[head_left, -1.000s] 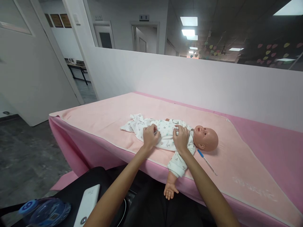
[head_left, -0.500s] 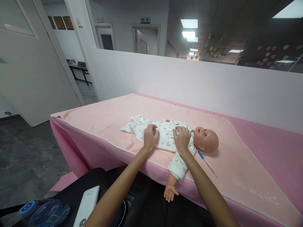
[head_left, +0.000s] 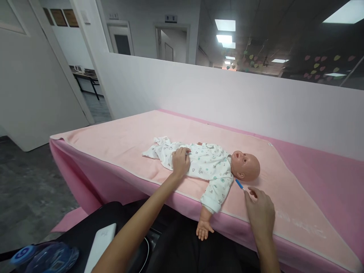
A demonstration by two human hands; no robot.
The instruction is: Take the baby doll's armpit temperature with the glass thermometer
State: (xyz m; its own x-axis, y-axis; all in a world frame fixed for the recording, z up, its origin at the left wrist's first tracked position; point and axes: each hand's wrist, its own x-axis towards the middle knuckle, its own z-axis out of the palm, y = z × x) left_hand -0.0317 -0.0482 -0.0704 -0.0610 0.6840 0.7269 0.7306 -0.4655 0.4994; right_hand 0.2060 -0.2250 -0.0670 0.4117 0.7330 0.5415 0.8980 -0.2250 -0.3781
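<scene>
A baby doll [head_left: 245, 167] lies on its back, head to the right, in a white printed baby outfit [head_left: 210, 161]. One doll arm [head_left: 204, 223] hangs over the table's near edge. My left hand [head_left: 181, 161] rests on the lower body, fingers curled in on the cloth; its fingertips are partly hidden. Near the doll's head lies a thin, clear-shafted stick with a blue end, resembling a glass thermometer [head_left: 239, 184]. Thumb and fingers of my right hand [head_left: 261, 210] close around its shaft, and the hand covers the far part of it.
A pale pink blanket [head_left: 122, 140] covers the table over a darker pink cloth [head_left: 321, 151]. Behind rises a low white wall [head_left: 227, 94]. To my left, a black chair [head_left: 110, 214] carries a white phone-like slab [head_left: 101, 242] and a plastic water bottle [head_left: 51, 258].
My right hand has left the doll's chest and moved right and nearer, down to the thermometer. My left hand stays on the outfit. The view has shifted slightly.
</scene>
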